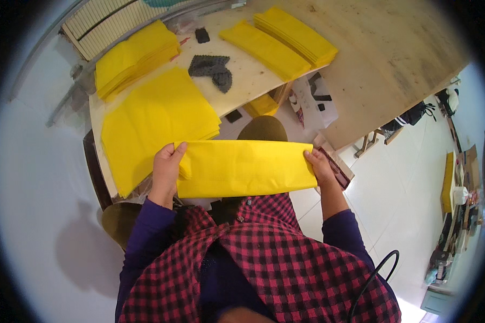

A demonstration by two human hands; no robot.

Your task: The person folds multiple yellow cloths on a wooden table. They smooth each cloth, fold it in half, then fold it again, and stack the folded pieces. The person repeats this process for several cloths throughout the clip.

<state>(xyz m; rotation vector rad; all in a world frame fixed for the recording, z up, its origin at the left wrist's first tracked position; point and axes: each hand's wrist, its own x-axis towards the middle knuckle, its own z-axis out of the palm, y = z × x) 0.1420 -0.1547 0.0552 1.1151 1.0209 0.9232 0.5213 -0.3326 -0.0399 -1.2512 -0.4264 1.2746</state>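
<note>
A folded strip of yellow fabric (248,169) is stretched level between my hands, above my lap. My left hand (167,167) pinches its left end, thumb on top. At the other end, my right hand (320,167) grips the right edge with the thumb over the front. Just beyond my left hand, a stack of large yellow sheets (153,126) lies on the table and reaches its near edge. Whether the strip has one layer or several cannot be told, though a folded corner shows beside my left fingers.
On the pale table (253,89) lie a folded yellow pile (134,56) at far left, two narrow yellow stacks (280,43) at far right, a dark grey cloth (211,70) and a small black object (202,35). A white plastic bag (315,99) hangs by the table edge. A cardboard box (334,161) stands near my right hand.
</note>
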